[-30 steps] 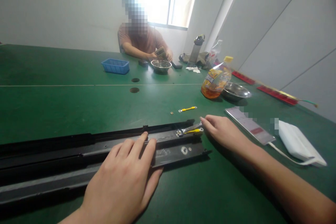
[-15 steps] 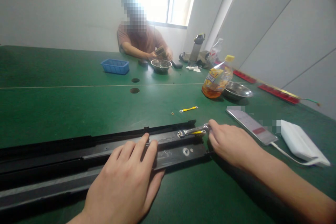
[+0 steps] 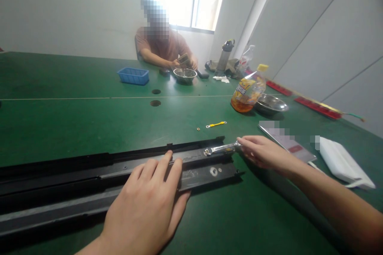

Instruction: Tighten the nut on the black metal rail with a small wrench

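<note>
A long black metal rail (image 3: 113, 171) lies across the green table (image 3: 74, 123). My left hand (image 3: 146, 195) rests on it with the fingers spread and the thumb down over its near edge. My right hand (image 3: 259, 149) pinches the end of a silver wrench (image 3: 220, 149) just past the rail's right end. The wrench's other end sits around a fastener on the rail, and a bit of yellow shows beneath the wrench. A yellow lead with ring ends (image 3: 217, 124) and a small brass-coloured nut (image 3: 198, 129) lie beyond the rail.
To the right are a phone (image 3: 287, 143), a white box-like object (image 3: 344, 161) and a cable. Farther back stand a drink bottle (image 3: 247, 91), metal bowls (image 3: 272, 104) (image 3: 184, 75), a blue basket (image 3: 133, 76) and red strips (image 3: 317, 107). A person sits across the table.
My right hand has shifted slightly, and the wrench has swung a little toward me, now covering more of the yellow piece. My left hand stays on the rail.
</note>
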The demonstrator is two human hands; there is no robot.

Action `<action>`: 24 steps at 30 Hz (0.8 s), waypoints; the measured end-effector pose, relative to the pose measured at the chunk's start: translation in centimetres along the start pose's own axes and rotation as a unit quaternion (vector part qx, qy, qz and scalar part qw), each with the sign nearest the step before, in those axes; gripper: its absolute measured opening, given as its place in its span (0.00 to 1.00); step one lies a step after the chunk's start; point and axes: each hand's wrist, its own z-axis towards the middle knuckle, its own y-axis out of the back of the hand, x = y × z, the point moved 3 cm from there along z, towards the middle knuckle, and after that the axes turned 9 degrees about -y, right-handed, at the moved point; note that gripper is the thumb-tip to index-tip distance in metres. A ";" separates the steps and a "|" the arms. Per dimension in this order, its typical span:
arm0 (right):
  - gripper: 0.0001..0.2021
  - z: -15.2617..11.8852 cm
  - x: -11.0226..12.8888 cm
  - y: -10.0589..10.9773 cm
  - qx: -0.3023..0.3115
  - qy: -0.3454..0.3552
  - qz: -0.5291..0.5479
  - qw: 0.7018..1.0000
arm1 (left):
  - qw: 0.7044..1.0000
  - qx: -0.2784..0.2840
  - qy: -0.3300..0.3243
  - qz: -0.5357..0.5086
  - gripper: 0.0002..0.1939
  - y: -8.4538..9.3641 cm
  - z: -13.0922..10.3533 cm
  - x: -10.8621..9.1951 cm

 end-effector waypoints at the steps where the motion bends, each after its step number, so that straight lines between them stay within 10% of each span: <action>1: 0.25 0.2 0.1 0.1 0.001 0.000 -0.009 1.000 | 1.000 -0.002 0.000 -0.001 0.28 0.0 0.0 0.0; 8: 0.29 1.0 2.2 0.4 -0.168 0.096 -0.355 0.915 | 1.000 -0.006 0.000 -0.004 0.27 0.1 0.0 0.1; 24: 0.31 1.2 3.2 -0.4 -0.183 0.063 -0.409 0.892 | 1.000 -0.002 0.001 -0.002 0.28 -0.1 -0.1 0.0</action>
